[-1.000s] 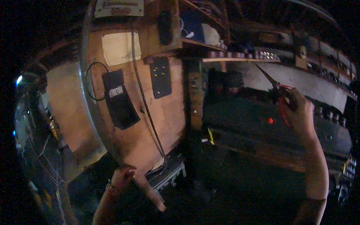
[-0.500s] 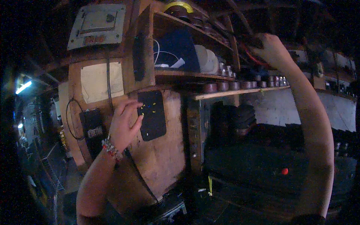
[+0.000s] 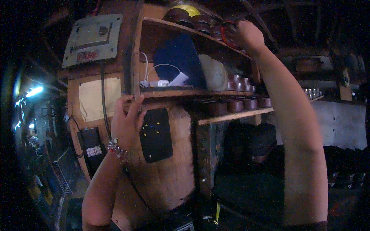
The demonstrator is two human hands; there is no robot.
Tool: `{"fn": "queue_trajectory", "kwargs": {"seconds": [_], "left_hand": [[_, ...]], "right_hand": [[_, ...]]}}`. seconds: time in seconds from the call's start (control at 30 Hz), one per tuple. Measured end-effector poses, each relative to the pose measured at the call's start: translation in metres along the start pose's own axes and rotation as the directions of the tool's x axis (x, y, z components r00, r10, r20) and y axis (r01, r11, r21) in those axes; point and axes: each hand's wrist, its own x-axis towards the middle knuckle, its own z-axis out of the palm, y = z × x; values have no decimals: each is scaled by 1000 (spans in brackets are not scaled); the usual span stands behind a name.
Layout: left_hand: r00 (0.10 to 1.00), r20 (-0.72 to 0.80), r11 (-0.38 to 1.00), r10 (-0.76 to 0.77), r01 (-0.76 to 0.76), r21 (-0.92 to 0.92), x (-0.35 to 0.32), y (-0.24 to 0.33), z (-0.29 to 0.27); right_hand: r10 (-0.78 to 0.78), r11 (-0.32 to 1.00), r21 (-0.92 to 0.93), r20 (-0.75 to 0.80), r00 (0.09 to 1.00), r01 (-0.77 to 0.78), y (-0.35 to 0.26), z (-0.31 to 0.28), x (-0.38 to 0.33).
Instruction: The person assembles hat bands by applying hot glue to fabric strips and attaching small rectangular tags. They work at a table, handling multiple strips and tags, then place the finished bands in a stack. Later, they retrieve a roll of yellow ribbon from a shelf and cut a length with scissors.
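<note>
My left hand [image 3: 129, 119] is raised at the lower left corner of a wooden cabinet [image 3: 181, 93], its fingertips against the wood there. Those fingers are stretched and somewhat apart, with nothing visible in them. Just right of that hand, a black panel [image 3: 156, 134] with small yellow marks is on the wooden wall. Up at the top shelf, my right hand [image 3: 248, 36] is closed around a red-handled tool [image 3: 228, 36]; its kind is too dark to tell. Beside the tool, dark round tins [image 3: 202, 24] stand on that shelf.
Below the cabinet, more tins [image 3: 236, 104] line a ledge. White cables and an adapter [image 3: 158, 83] lie on the middle shelf beside a dark blue panel [image 3: 179, 57]. A grey metal box [image 3: 92, 40] and pinned paper [image 3: 99, 98] are at left. Dark stacked items [image 3: 262, 140] sit lower right.
The view has shifted. My left hand has moved up from beside the black panel to the cabinet's corner. My right hand has moved left with the red-handled tool, close to the top shelf.
</note>
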Motion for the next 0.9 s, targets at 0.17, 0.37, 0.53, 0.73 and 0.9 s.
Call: {"fn": "queue_trajectory", "kwargs": {"seconds": [0.17, 0.37, 0.53, 0.73, 0.9], "left_hand": [[834, 200, 734, -514, 548, -402, 6, 3, -1], [1000, 7, 998, 17, -17, 57, -4, -3, 2], [999, 12, 998, 32, -33, 60, -6, -5, 5], [992, 73, 990, 100, -106, 88, -8, -5, 3], [991, 98, 982, 88, -103, 158, -12, -4, 7]], "right_hand": [[76, 993, 95, -10, 997, -74, -24, 19, 48], [-26, 995, -101, -170, 985, 9, -55, 49, 91], [-145, 965, -244, -177, 974, 99, -81, 58, 121], [-197, 931, -349, -225, 954, 110, -104, 69, 134], [-164, 921, -388, -299, 940, 37, -107, 77, 133]]}}
